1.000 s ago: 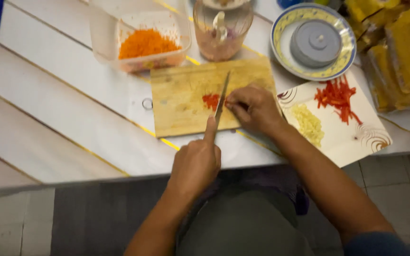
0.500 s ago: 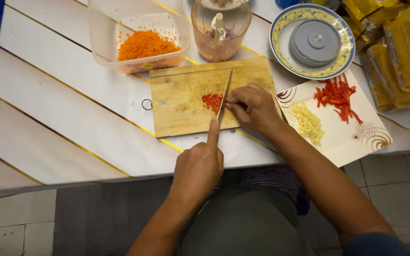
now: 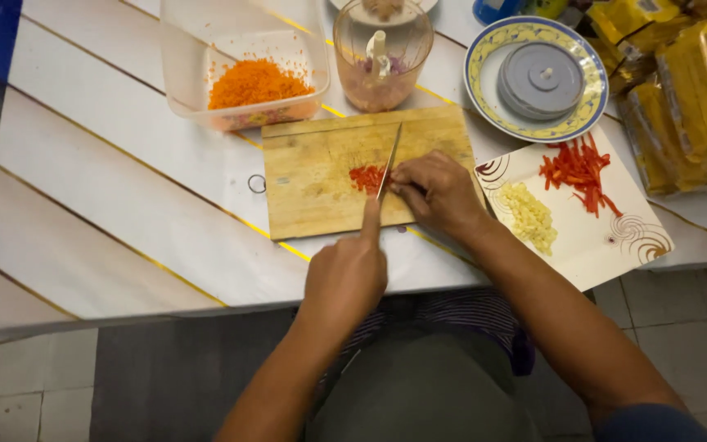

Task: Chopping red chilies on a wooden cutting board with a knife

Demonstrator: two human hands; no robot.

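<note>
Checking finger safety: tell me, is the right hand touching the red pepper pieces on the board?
Touching. The head view shows the right hand with its fingertips pressed on the red pepper pieces, right beside the knife.

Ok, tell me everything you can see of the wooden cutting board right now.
The cutting board is a pale, rectangular wooden slab with worn, scuffed patches, lying flat on the white table, slightly skewed to its edge. A small pile of chopped red pieces sits near its middle. The knife blade stands edge-down beside that pile, gripped by the left hand. The right hand rests on the board's right part. A clear tub and a chopper bowl stand at its far edge.
</note>
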